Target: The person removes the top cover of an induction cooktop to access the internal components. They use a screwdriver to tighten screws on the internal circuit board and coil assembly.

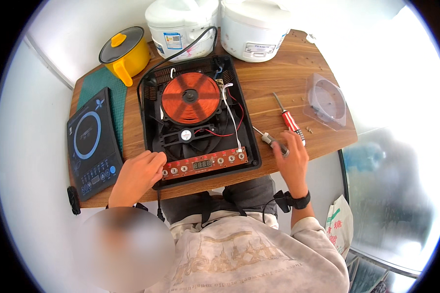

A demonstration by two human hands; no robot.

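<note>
An opened induction cooker base lies in front of me, with a round copper coil, a black fan and a red control board exposed. My left hand is closed, its fingertips pinching at the board's left end. Exactly what lies between those fingertips is hidden. To the right of the base, my right hand has its fingers about the grey handle of a small screwdriver, whose shaft points toward the base. Beside it lies a second screwdriver with a red, white and dark handle.
The glass top panel rests at left, partly on a green mat. Behind stand a yellow pot and two white rice cookers. Small screws and a clear plastic tray lie right. A black power cord loops around the base.
</note>
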